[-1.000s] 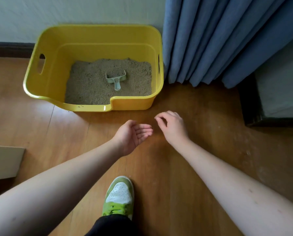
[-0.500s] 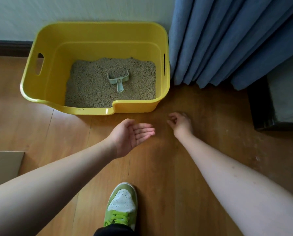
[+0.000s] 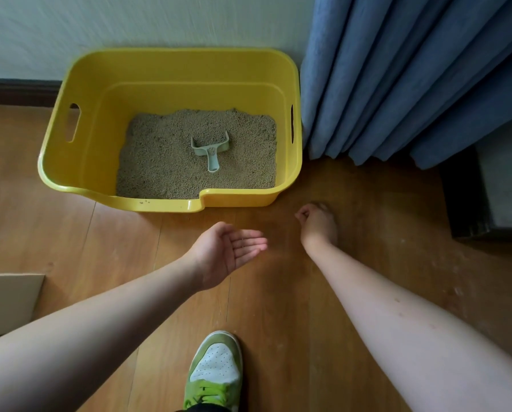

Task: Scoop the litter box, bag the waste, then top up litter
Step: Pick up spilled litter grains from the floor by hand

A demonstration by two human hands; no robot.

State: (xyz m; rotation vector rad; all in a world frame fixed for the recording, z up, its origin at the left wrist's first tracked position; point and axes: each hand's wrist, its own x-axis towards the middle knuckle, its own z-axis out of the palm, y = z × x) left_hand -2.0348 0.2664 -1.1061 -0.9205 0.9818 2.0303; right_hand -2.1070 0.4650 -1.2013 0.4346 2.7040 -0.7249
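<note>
A yellow litter box (image 3: 79,173) stands on the wooden floor against the wall, with beige litter (image 3: 165,162) covering its bottom. A pale green scoop (image 3: 211,150) lies on the litter, handle pointing toward me. My left hand (image 3: 228,251) hovers in front of the box, palm up and fingers straight, with a few tiny specks on the palm. My right hand (image 3: 318,224) is lower and to the right, by the box's front right corner, fingers curled with the tips down at the floor. Anything between its fingertips is too small to see.
A blue curtain (image 3: 412,78) hangs right of the box. A dark cabinet (image 3: 486,185) stands at the far right. A cardboard piece (image 3: 8,301) lies at the left edge. My green and white shoe (image 3: 216,370) is planted on the floor between my arms.
My right hand has moved forward and down to the floor and its fingers have curled in. My left hand has stayed palm up in nearly the same place.
</note>
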